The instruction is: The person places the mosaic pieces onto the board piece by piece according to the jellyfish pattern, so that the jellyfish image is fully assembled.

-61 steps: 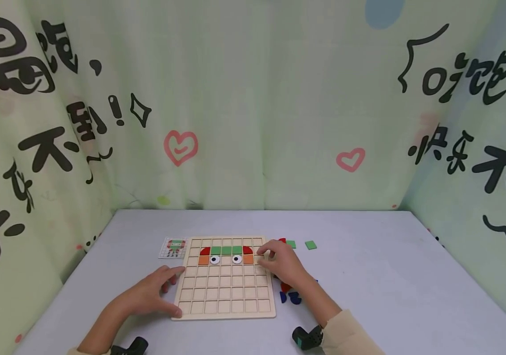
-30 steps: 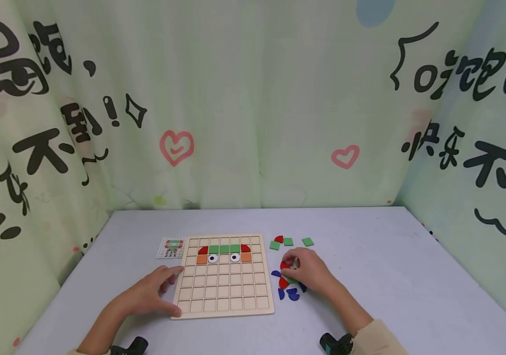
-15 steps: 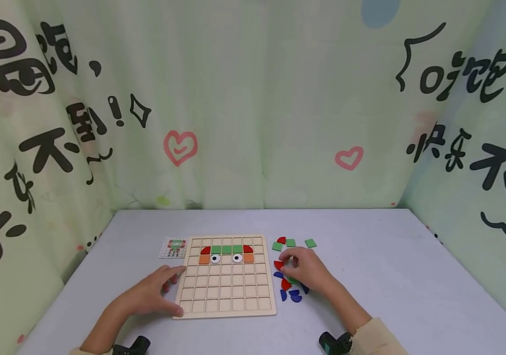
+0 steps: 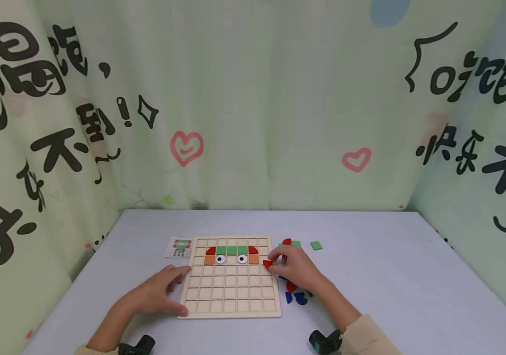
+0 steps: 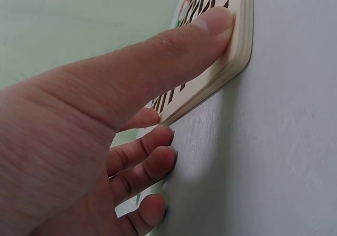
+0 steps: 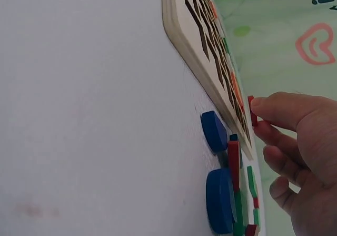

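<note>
A wooden grid board (image 4: pixel 231 291) lies on the table, with green squares, orange squares, red rounded pieces and two eye pieces set in its upper rows. My left hand (image 4: pixel 157 291) is spread along its left edge; in the left wrist view the thumb (image 5: pixel 216 25) presses on the corner and the other fingers rest by the side. Over the board's right edge, my right hand (image 4: pixel 295 268) pinches a red rounded piece (image 4: pixel 268 264) between thumb and forefinger. That red piece (image 6: pixel 252 109) shows edge-on in the right wrist view, its full shape partly hidden by the fingers.
A pattern card (image 4: pixel 178 247) lies beside the board's upper left. Right of the board are loose blue pieces (image 4: pixel 300 299), a red piece (image 4: pixel 290 287) and a green square (image 4: pixel 316 245), some hidden under my right hand. A printed curtain (image 4: pixel 244 98) hangs behind the table.
My right hand went from the board to the loose pieces, took a red piece there, and has come back left with it over the board's right edge. The left hand stays put.
</note>
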`<action>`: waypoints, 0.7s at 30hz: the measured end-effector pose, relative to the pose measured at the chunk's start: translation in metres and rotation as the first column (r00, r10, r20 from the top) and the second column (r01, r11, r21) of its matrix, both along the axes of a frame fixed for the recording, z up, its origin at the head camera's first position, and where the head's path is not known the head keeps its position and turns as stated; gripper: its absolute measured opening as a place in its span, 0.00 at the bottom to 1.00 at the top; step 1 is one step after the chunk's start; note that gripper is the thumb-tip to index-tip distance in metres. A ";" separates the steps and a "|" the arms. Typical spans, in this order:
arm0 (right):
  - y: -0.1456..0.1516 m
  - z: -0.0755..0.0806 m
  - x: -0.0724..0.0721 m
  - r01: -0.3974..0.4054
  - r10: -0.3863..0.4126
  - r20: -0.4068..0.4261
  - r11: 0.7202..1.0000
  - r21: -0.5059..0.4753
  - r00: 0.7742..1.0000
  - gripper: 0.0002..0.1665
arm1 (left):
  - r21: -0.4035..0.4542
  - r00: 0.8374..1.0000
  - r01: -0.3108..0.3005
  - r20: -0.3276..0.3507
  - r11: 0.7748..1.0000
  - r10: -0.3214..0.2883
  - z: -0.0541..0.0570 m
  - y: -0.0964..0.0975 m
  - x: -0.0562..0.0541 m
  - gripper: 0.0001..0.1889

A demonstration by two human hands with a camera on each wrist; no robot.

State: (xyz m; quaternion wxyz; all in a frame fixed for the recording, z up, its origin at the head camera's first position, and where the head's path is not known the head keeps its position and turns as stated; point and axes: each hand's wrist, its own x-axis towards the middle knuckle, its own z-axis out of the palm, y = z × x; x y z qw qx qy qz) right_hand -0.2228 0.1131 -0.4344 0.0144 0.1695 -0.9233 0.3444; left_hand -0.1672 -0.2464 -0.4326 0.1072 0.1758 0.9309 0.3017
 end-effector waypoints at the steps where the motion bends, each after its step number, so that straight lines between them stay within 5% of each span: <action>1: -0.001 0.000 0.000 -0.006 0.006 0.003 1.000 -0.001 1.000 0.11 | 0.002 1.000 -0.001 0.003 1.000 0.001 0.000 0.000 0.000 0.50; 21: -0.035 0.003 -0.003 -0.141 0.142 0.014 0.988 -0.058 0.990 0.08 | -0.007 0.999 -0.033 0.043 0.999 0.034 0.001 0.003 0.000 0.51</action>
